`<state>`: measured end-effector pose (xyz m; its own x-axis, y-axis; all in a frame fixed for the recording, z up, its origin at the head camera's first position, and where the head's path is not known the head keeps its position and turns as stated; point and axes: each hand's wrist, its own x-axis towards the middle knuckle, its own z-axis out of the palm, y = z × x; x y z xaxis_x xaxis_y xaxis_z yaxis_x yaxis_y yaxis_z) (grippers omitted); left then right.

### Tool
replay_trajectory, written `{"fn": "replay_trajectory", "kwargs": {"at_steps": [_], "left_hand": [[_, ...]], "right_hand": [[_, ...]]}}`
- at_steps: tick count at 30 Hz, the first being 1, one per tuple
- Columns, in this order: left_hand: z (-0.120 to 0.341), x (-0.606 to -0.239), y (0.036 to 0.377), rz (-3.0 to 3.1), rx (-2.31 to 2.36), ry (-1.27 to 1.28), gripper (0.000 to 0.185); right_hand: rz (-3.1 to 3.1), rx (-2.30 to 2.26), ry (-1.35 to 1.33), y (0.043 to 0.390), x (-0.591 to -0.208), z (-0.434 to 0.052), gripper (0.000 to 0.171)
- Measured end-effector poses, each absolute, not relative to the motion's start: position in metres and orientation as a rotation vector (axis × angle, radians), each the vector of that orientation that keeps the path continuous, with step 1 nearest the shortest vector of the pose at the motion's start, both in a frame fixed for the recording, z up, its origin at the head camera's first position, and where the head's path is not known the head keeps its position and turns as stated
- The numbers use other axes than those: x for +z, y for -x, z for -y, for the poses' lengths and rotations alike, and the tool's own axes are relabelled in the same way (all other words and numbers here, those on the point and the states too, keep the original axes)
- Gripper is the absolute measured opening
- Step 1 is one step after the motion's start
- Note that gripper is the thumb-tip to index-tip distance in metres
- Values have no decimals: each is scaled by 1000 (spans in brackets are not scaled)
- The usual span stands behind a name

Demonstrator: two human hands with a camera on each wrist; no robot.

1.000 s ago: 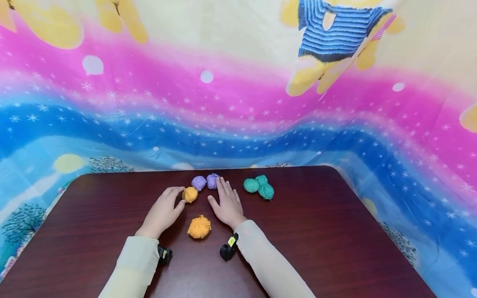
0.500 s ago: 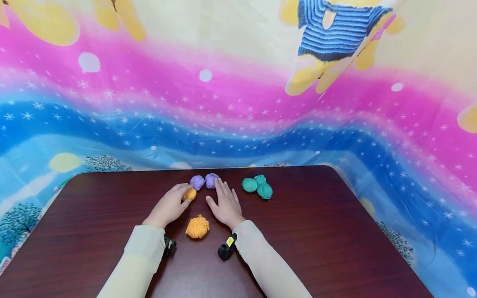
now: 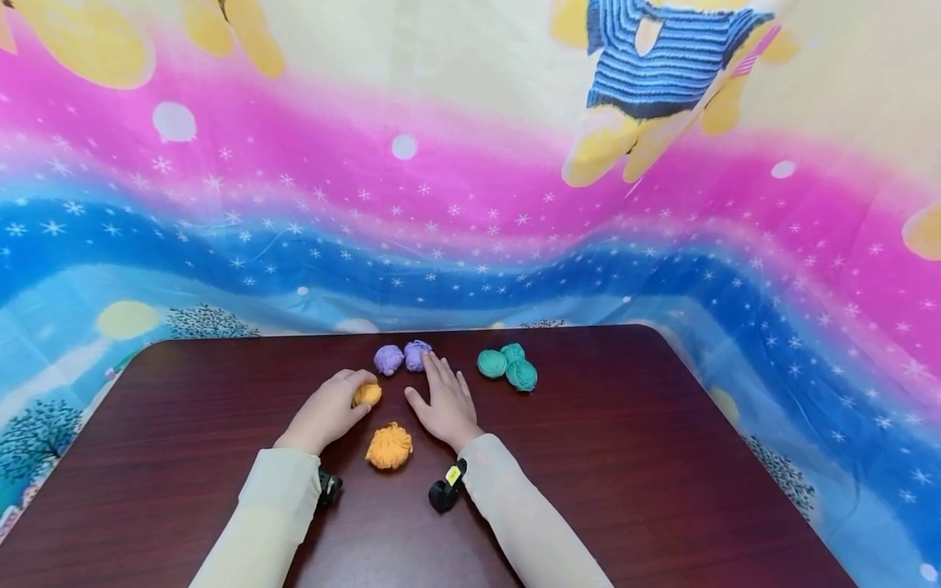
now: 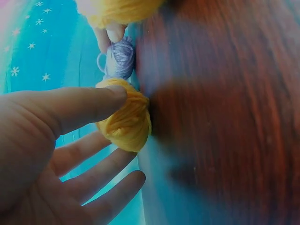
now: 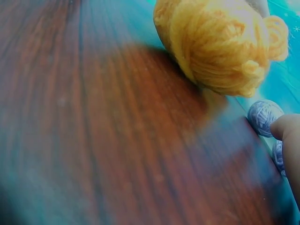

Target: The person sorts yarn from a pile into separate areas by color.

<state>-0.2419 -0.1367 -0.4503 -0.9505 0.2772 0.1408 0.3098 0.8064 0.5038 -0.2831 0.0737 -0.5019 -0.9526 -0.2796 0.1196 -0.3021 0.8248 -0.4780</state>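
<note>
Beyond the large orange yarn ball (image 3: 390, 447) and a little to its left, the fingers (image 4: 119, 193) and thumb of the left hand (image 3: 323, 415) pinch the small yellow yarn ball (image 3: 367, 395). The thumb lies across one side of it, other fingers pass behind, and at least one stretches free. Whether the small yellow yarn ball touches the bench (image 3: 625, 457) cannot be told.

Beyond the large orange yarn ball and to its right, the right hand (image 3: 446, 406) lies with its fingers extended and slightly spread, gripping nothing; one fingertip appears to touch the right purple yarn ball (image 3: 416, 356). That ball and the left purple yarn ball (image 3: 388, 360) sit side by side, straight beyond the large orange yarn ball, near the far edge.

Well to the right of the large orange yarn ball and farther back, three green yarn balls (image 3: 522, 376) huddle together. Nearer the person than the large orange yarn ball, pale sleeves (image 3: 507, 498) cover both arms, and a black device (image 3: 446, 492) sits at each wrist. Behind everything, far past the large orange yarn ball, hangs a patterned cloth (image 3: 470, 245) with pink and blue bands and white snowflakes.
</note>
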Motion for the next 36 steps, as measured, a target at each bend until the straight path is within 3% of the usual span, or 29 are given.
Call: {"fn": "replay_trajectory", "kwargs": {"at_steps": [16, 36], "left_hand": [[145, -450, 236, 2983, -933, 391, 33], [167, -457, 217, 2951, -1137, 541, 43]], "right_hand": [[2965, 796, -465, 283, -502, -74, 73], [2943, 813, -466, 282, -501, -75, 73]]}}
